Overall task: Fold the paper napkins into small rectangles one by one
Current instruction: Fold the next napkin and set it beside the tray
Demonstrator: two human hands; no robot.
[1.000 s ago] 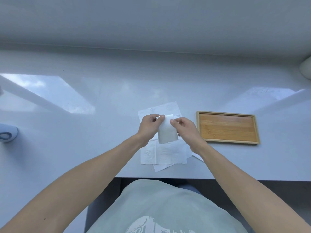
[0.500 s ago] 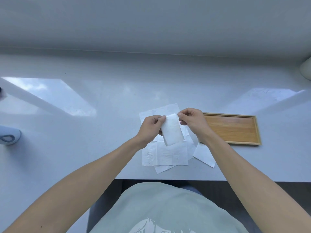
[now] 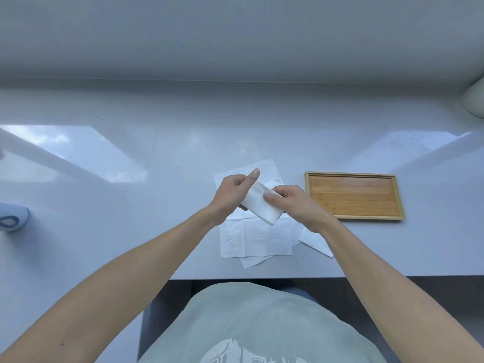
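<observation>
Both hands are raised just above the white surface [image 3: 131,231], sharing one folded napkin [image 3: 262,205] between them. The left hand [image 3: 231,196] has its fingers closed on the napkin's upper left end, with the forefinger extended past the edge and pointing away from the person. The right hand [image 3: 293,203] pinches the same napkin along its right side, thumb on top; its fingers are likewise closed on the paper. The napkin is already a narrow rectangle of several layers, held tilted, its lower corner hanging free over the loose pile of flat napkins [image 3: 256,239] that lies on the surface directly beneath, near the front edge. A wooden tray [image 3: 353,196] stands to the right of the pile, apart from it, and holds nothing. Assessment: the piece in hand appears to be at or near its final fold; the sheets below are still unfolded, so the task has most of its work left. Handling: the paper is very light, limp and thin, liable to tear or spring open if pulled, and gives little resistance to a crease. It is best held at opposite ends or corners, through all layers, with a light pinch, and the fold pressed flat along its edge rather than tugged. Loose sheets beneath could shift if brushed.
</observation>
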